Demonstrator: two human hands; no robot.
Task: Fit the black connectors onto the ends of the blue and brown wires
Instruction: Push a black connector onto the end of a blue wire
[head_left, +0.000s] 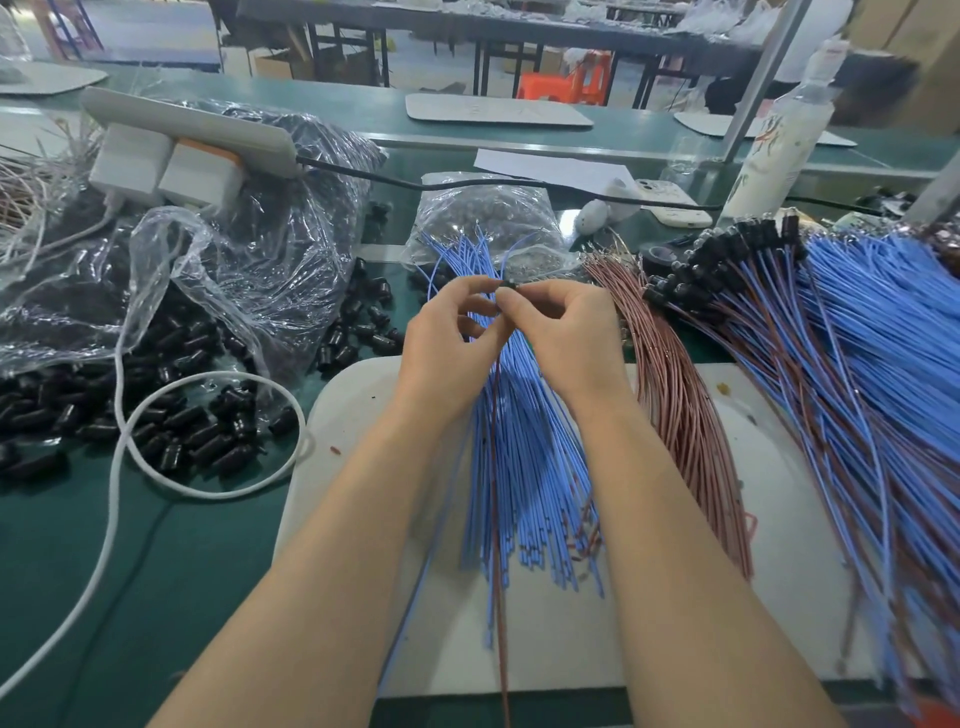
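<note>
While both hands meet above the fanned blue wires (524, 467), a small black connector (508, 285) sits pinched between their fingertips. The right hand (563, 332) clamps it between thumb and forefinger, its other fingers curled under. The left hand (447, 338) closes thumb and forefinger into a ring on the connector's other end, its remaining fingers loosely bent. Neither grip leaves any gap at the tips. A single brown wire (498, 597) hangs from the pinch and runs down over the white board (550, 654) to the near edge; how it enters the connector is too small to tell.

Just to the right lies a bundle of bare brown wires (680, 415), and further right a heap of finished wires (862, 374) with black caps at their far ends. Loose black connectors (197, 431) lie scattered on the green table (156, 571) to the left, beside a crumpled plastic bag (244, 260) and a looped white cable (117, 467).
</note>
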